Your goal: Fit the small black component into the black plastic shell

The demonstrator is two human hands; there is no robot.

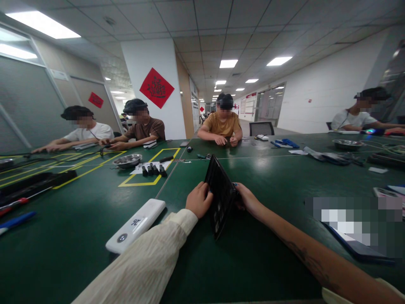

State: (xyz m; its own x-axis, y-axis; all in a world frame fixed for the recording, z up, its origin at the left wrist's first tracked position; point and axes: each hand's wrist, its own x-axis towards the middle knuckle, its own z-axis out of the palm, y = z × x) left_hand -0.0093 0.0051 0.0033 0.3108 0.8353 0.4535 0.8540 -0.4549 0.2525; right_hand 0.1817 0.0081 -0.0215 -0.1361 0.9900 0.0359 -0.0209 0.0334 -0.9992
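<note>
Head view: a thin black rectangular panel point(220, 198) is held on edge, tilted, above the green table point(278, 177), between the two hands. By the right hand point(248, 200) it is gripped at the far side, the fingers partly hidden behind it. By the left hand point(199, 200), its fingers bent, the near face is touched; whether anything is pinched there cannot be told. No writing can be read on the panel.

Beside the left sleeve point(148, 249), a white power-bank-like case point(136, 226) is marked with two black characters, seemingly an inverted "26", and a round dark spot is set near its lower end. On the pillar, a red diamond-shaped sheet point(157, 88) is covered with black Chinese-style calgraphy, too stylised to be read; on a smaller red sheet point(95, 100) the marks are too small.

Farther back, short black cylinders point(154, 170) are placed within yellow tape point(141, 184), near a metal bowl point(128, 161). The opposite side is occupied by a person in a mustard T-shirt point(223, 122).
</note>
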